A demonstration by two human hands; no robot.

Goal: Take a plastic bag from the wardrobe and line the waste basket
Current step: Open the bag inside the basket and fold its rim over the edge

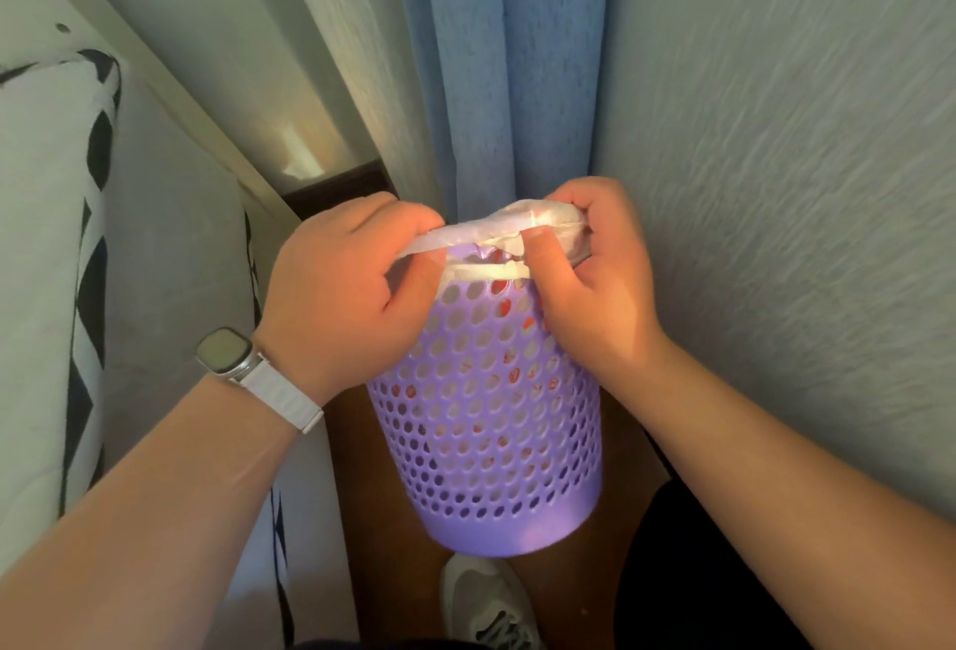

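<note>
A person's left hand (357,282) and right hand (595,277) both pinch the white plastic bag (522,230) at the rim of a purple perforated waste basket (486,432), fingers curled tight round the film. The basket stands on a brown floor (393,520) before a blue curtain (502,54); a watch (227,352) circles the left wrist.

blue curtain (496,80) hangs in folds, top centre. right of curtain: pale textured wall (776,184). left of curtain: pale wall (207,3) w/ warm light patch (305,153) low down, dark strip (341,184) at its foot. further left: white bedding (41,235) w/ black diamond pattern. below curtain: brown floor (377,520), dim.
</note>
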